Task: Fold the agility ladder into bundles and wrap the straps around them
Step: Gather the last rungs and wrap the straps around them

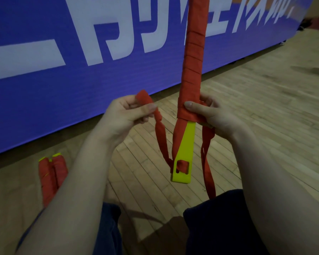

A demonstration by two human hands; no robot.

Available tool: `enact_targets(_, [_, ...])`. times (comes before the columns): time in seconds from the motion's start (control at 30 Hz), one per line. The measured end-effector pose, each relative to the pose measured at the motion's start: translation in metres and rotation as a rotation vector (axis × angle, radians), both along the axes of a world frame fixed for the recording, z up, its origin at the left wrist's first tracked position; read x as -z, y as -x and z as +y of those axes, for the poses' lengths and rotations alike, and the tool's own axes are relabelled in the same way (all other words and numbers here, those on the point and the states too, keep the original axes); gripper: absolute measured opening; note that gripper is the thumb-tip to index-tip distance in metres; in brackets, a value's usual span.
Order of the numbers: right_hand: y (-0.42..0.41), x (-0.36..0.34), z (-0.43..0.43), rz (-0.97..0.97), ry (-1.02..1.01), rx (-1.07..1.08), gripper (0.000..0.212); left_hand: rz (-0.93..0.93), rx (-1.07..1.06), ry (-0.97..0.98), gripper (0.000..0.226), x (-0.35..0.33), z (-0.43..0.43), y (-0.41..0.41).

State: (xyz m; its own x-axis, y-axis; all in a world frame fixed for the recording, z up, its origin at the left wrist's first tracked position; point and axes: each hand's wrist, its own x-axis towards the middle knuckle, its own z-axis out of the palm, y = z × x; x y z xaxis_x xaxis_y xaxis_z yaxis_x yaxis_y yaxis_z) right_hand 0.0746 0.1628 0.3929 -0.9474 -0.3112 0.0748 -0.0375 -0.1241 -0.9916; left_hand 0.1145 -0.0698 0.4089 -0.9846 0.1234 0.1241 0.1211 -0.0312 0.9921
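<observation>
Fingers of the right hand are curled round the upright bundle of ladder rungs, with the thumb pressed flat on the lowest turn of red wrapping to pin it. Above these fingers the bundle is bound in close, overlapping turns. Below them a bare yellow rung end sticks out, with red webbing threaded through its slot. The left hand, just beside the bundle, pinches the free strap between thumb and curled fingers. From that pinch the strap droops in a slack, twisted loop down to the slot. A second length of red webbing hangs from under the right fingers toward the lap. By my judgement the wrapping step is well along on this bundle, with only the end below the right thumb left to bind. The next move seems to call for untwisting and tightening the slack, passing it round the bundle below the thumb, and then securing the tail so that the turns do not loosen. Two wrapped bundles lie on the wooden floor, beyond the left forearm, and look finished. Behind the hands a blue banner bears large white characters, cropped and blurred, so I cannot read them. No brand or label shows on the ladder.
</observation>
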Motion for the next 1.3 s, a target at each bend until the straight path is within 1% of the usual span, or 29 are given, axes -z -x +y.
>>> enact_targets(0.1, [-0.001,0.004,-0.013,-0.009,-0.039,-0.032,0.040,0.070,0.068,-0.047,0.005,0.004,0.021,-0.004])
enact_targets(0.17, [-0.004,0.005,-0.022,0.003,-0.045,-0.095,0.048,0.129,0.067,-0.024,0.008,0.007,0.028,-0.002])
enact_targets(0.27, [-0.008,0.003,-0.031,0.031,-0.016,-0.158,0.042,0.181,-0.121,0.095,0.026,0.010,0.035,0.001])
enact_targets(0.37, [-0.010,-0.001,-0.035,0.053,-0.003,-0.176,0.030,0.184,-0.233,0.082,0.033,0.011,0.037,0.000])
enact_targets(0.4, [-0.011,-0.002,-0.035,0.057,-0.011,-0.179,0.027,0.166,-0.230,0.043,0.045,0.011,0.038,-0.002])
enact_targets(0.43, [-0.011,-0.001,-0.035,0.060,-0.019,-0.184,0.025,0.122,-0.213,-0.015,0.063,0.011,0.038,-0.001])
enact_targets(0.47, [-0.012,-0.001,-0.035,0.070,-0.029,-0.189,0.025,0.060,-0.185,-0.085,0.082,0.011,0.038,0.000])
enact_targets(0.5, [-0.014,-0.001,-0.036,0.080,-0.039,-0.188,0.026,-0.018,-0.157,-0.144,0.095,0.011,0.038,0.001])
enact_targets(0.53, [-0.015,-0.002,-0.037,0.088,-0.047,-0.182,0.029,-0.086,-0.120,-0.181,0.094,0.011,0.040,0.001])
enact_targets(0.57, [-0.016,-0.002,-0.039,0.094,-0.059,-0.174,0.031,-0.119,-0.083,-0.181,0.078,0.011,0.041,0.001])
enact_targets(0.6, [-0.017,-0.002,-0.039,0.102,-0.075,-0.169,0.033,-0.127,-0.068,-0.165,0.058,0.011,0.042,0.001])
enact_targets(0.63, [-0.017,-0.003,-0.040,0.108,-0.094,-0.174,0.035,-0.117,-0.068,-0.158,0.042,0.011,0.043,0.000])
enact_targets(0.67, [-0.018,-0.004,-0.041,0.115,-0.117,-0.184,0.037,-0.113,-0.073,-0.174,0.034,0.012,0.042,0.001])
enact_targets(0.77, [-0.022,-0.007,-0.042,0.129,-0.164,-0.210,0.035,-0.078,-0.078,-0.219,0.026,0.016,0.035,0.003])
enact_targets(0.83, [-0.025,-0.011,-0.041,0.114,-0.168,-0.256,0.028,-0.050,-0.087,-0.200,0.026,0.016,0.030,0.004])
enact_targets(0.9, [-0.026,-0.014,-0.038,0.126,-0.232,-0.319,0.025,-0.034,-0.096,-0.203,0.040,0.015,0.026,0.003])
enact_targets(0.97, [-0.025,-0.014,-0.036,0.130,-0.283,-0.365,0.029,-0.036,-0.076,-0.224,0.052,0.013,0.022,0.001])
enact_targets(1.03, [-0.024,-0.013,-0.036,0.118,-0.270,-0.402,0.031,-0.050,-0.041,-0.229,0.051,0.010,0.018,-0.001])
enact_targets(1.17, [-0.023,-0.012,-0.034,0.081,-0.247,-0.444,0.022,-0.069,0.020,-0.284,0.044,0.005,0.017,-0.006])
enact_targets(1.2, [-0.022,-0.012,-0.033,0.082,-0.262,-0.455,0.023,-0.071,0.032,-0.297,0.044,0.004,0.017,-0.006])
enact_targets(1.3, [-0.022,-0.011,-0.033,0.113,-0.240,-0.437,0.042,-0.079,0.061,-0.311,0.048,0.004,0.015,-0.005])
